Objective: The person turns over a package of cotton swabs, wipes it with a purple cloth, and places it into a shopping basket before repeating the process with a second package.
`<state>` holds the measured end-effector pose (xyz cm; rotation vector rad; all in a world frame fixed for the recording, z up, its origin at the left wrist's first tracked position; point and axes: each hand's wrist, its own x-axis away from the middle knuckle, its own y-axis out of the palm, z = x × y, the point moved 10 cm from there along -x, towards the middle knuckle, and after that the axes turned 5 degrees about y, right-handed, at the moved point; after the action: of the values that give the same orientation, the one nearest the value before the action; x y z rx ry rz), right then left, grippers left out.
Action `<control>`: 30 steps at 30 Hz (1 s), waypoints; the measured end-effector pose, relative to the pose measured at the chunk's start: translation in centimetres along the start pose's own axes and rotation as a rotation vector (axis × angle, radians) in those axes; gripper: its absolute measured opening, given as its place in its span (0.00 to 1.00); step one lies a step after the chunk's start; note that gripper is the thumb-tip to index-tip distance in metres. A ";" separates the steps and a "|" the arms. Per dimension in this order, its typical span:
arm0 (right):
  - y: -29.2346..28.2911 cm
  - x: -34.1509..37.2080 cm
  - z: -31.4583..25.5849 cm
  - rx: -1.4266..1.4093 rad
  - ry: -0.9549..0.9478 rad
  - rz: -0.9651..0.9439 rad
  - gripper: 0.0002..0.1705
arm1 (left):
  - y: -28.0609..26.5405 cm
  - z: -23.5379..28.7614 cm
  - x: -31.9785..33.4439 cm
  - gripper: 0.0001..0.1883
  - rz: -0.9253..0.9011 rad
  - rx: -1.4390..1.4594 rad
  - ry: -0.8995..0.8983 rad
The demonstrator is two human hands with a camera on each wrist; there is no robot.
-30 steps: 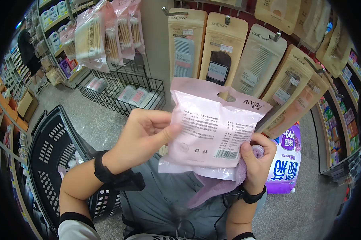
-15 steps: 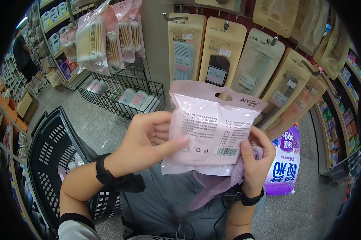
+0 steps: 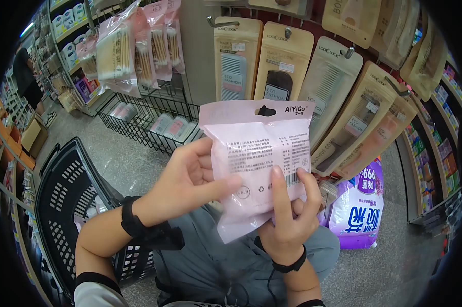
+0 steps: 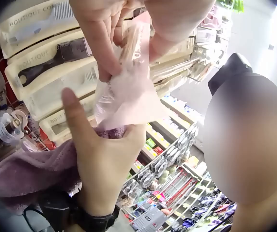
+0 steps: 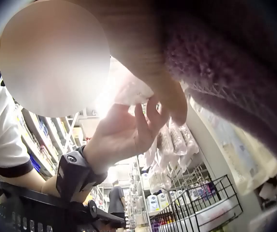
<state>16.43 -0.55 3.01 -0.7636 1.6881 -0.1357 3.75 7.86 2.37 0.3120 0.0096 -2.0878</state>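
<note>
A pink bag of cotton swabs [image 3: 246, 148] is held up in front of the body, its printed back facing me; sticks show through it in the left wrist view. My left hand [image 3: 185, 176] pinches its left side, thumb on the front and fingers behind. At the lower right, two fingers of my right hand [image 3: 287, 225] touch the print near the barcode, the others curled. That hand also grips a fluffy purple cloth [image 4: 42, 166], which trails from the palm in the left wrist view and is mostly hidden behind the hand in the head view.
Packaged combs [image 3: 287, 56] hang on hooks straight ahead, more swab bags [image 3: 118, 51] at left. Below those is a wire basket [image 3: 144, 128] with small packs. A black shopping basket [image 3: 72, 194] stands at my left, a purple detergent bag [image 3: 358, 215] on the floor at right.
The right hand has shifted left and turned, from gripping the bag's lower right corner to laying fingers on its front. The bag has moved slightly left; the cloth has swung mostly out of head view.
</note>
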 end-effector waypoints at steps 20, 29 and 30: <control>7.2 3.0 6.2 -1.467 0.800 -0.342 0.35 | -0.4 0.0 0.0 0.29 -0.012 -0.165 0.067; 7.7 1.7 8.2 -1.710 0.863 -0.224 0.28 | -0.9 0.0 -0.2 0.24 0.041 -0.104 0.122; 7.9 1.6 7.9 -1.742 0.856 -0.262 0.27 | -1.2 0.0 -0.2 0.24 0.042 -0.114 0.115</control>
<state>20.25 7.14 -4.33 -2.4398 2.2429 1.1348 2.81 8.62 2.28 0.3591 0.1885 -2.0168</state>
